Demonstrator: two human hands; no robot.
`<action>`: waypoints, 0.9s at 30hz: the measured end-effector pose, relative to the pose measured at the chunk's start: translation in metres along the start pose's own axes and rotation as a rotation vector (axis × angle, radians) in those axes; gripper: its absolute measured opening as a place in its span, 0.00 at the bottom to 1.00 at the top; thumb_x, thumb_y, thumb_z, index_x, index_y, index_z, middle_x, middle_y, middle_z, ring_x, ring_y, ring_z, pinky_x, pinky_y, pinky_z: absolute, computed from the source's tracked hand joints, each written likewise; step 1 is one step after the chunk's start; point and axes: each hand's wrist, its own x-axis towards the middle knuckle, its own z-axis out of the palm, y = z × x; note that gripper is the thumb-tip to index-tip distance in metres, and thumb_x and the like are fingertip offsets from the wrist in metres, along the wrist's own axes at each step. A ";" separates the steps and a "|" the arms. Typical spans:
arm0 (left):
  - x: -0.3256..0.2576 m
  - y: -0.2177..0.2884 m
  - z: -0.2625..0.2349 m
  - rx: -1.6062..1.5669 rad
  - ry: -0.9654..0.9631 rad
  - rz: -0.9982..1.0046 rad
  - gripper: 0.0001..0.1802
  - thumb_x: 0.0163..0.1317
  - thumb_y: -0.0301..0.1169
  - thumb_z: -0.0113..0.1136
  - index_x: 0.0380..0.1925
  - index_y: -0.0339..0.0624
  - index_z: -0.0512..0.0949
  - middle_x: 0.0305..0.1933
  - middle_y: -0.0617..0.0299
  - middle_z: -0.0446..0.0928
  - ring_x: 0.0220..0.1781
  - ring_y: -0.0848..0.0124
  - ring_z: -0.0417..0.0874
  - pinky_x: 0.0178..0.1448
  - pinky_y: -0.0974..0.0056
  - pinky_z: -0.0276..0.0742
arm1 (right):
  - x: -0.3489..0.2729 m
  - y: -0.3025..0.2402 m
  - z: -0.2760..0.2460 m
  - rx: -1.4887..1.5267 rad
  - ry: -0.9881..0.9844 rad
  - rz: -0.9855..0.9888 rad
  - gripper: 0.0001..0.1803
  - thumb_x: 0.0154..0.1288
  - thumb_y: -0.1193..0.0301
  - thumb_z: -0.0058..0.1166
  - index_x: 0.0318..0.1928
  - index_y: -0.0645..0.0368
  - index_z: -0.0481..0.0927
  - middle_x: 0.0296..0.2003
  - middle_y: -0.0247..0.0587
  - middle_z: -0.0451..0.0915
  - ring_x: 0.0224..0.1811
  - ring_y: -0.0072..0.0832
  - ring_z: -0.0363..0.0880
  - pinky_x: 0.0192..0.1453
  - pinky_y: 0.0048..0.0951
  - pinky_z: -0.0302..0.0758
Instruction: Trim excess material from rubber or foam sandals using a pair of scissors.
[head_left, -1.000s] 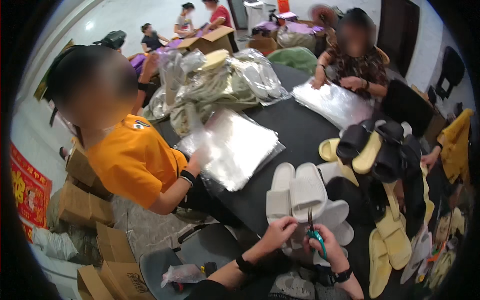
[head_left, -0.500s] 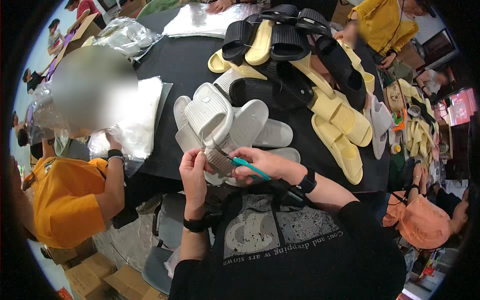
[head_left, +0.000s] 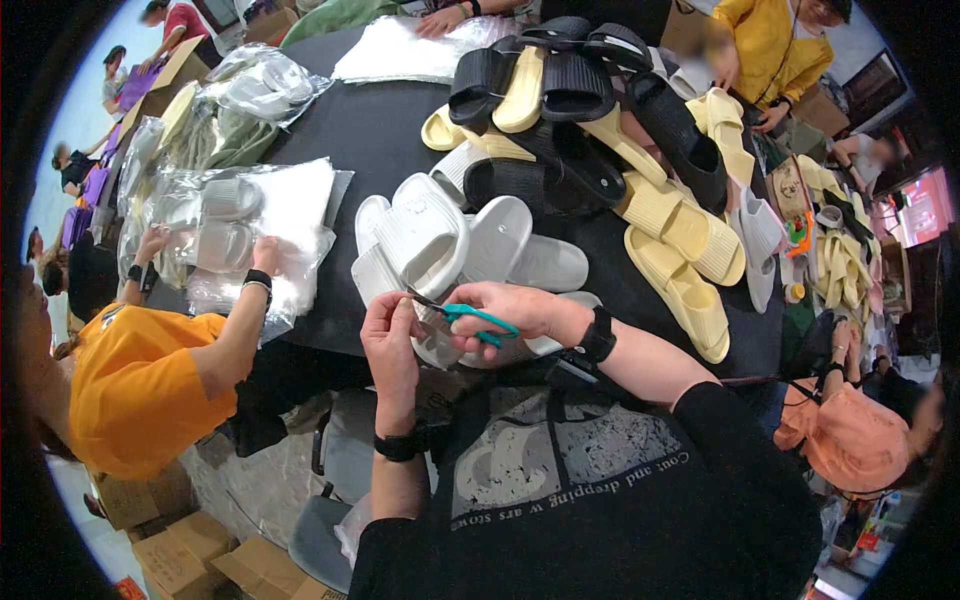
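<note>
My right hand (head_left: 510, 318) grips teal-handled scissors (head_left: 490, 324), their dark blades angled up and left. The blade tips reach the pinched fingertips of my left hand (head_left: 393, 340). Anything between those fingertips is too small to make out. Just beyond both hands lies a cluster of white slide slippers (head_left: 425, 230), overlapping, some sole-side down with ribbed straps. More white slippers (head_left: 550, 265) show partly under my right hand. Beyond them, black slippers (head_left: 580, 90) and pale yellow slippers (head_left: 690, 235) are piled on the dark table (head_left: 345, 130).
On the left, a co-worker in an orange shirt (head_left: 150, 390) handles bagged grey slippers (head_left: 225, 235) on a stack of clear bags (head_left: 300, 200). Another bag stack (head_left: 415, 55) lies at the far edge. A person in yellow (head_left: 770, 50) stands far right. Cardboard boxes (head_left: 180, 550) sit lower left.
The scissors have swung left and up, bringing their blades to my left fingertips. My left hand keeps its pinch. At left, the co-worker's hands are now on the bagged slippers.
</note>
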 end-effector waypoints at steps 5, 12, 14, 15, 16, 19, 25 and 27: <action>-0.018 0.013 0.010 -0.031 -0.027 -0.060 0.07 0.61 0.22 0.54 0.38 0.36 0.77 0.30 0.67 0.78 0.29 0.80 0.75 0.32 0.75 0.71 | -0.014 -0.006 0.005 -0.059 -0.044 -0.137 0.12 0.60 0.70 0.53 0.40 0.63 0.70 0.26 0.38 0.76 0.21 0.23 0.76 0.24 0.23 0.73; 0.001 0.011 0.034 0.052 -0.177 0.093 0.07 0.63 0.24 0.54 0.40 0.35 0.76 0.33 0.68 0.75 0.34 0.83 0.73 0.38 0.77 0.70 | -0.034 0.004 -0.011 0.219 0.110 -0.236 0.21 0.56 0.75 0.56 0.51 0.65 0.67 0.31 0.43 0.77 0.27 0.23 0.77 0.25 0.21 0.75; 0.003 0.010 0.040 0.034 -0.188 0.107 0.06 0.63 0.25 0.54 0.40 0.36 0.76 0.31 0.70 0.73 0.33 0.83 0.71 0.37 0.77 0.69 | -0.039 0.002 -0.012 0.248 0.145 -0.288 0.22 0.55 0.76 0.56 0.51 0.65 0.67 0.32 0.43 0.78 0.27 0.23 0.78 0.25 0.20 0.75; 0.005 0.011 0.042 0.040 -0.192 0.104 0.06 0.63 0.25 0.54 0.40 0.36 0.76 0.31 0.70 0.73 0.33 0.83 0.71 0.37 0.77 0.69 | -0.041 -0.001 -0.015 0.255 0.145 -0.291 0.22 0.55 0.76 0.56 0.51 0.65 0.67 0.32 0.43 0.78 0.27 0.23 0.78 0.25 0.20 0.75; 0.007 0.014 0.045 0.066 -0.209 0.102 0.07 0.63 0.25 0.54 0.40 0.36 0.76 0.32 0.69 0.74 0.34 0.83 0.72 0.37 0.77 0.69 | -0.044 -0.004 -0.019 0.222 0.164 -0.289 0.23 0.55 0.76 0.56 0.51 0.65 0.67 0.32 0.43 0.78 0.27 0.23 0.78 0.25 0.20 0.74; 0.011 0.017 0.062 0.058 -0.249 0.094 0.07 0.64 0.25 0.54 0.40 0.36 0.76 0.33 0.68 0.75 0.35 0.83 0.73 0.39 0.76 0.70 | -0.060 -0.003 -0.030 0.216 0.216 -0.288 0.25 0.53 0.75 0.58 0.52 0.65 0.67 0.32 0.43 0.78 0.26 0.23 0.78 0.24 0.19 0.74; 0.007 0.023 0.111 -0.025 -0.467 0.054 0.07 0.64 0.26 0.53 0.40 0.35 0.75 0.35 0.66 0.77 0.38 0.81 0.74 0.42 0.73 0.72 | -0.105 0.001 -0.031 0.235 0.396 -0.444 0.26 0.47 0.69 0.62 0.47 0.64 0.70 0.28 0.40 0.77 0.23 0.22 0.75 0.22 0.19 0.70; 0.005 0.020 0.123 -0.020 -0.544 0.078 0.07 0.64 0.25 0.53 0.40 0.35 0.75 0.34 0.66 0.76 0.38 0.81 0.74 0.43 0.72 0.72 | -0.117 0.007 -0.030 0.232 0.433 -0.448 0.27 0.45 0.66 0.63 0.46 0.63 0.70 0.27 0.39 0.77 0.22 0.22 0.74 0.21 0.18 0.69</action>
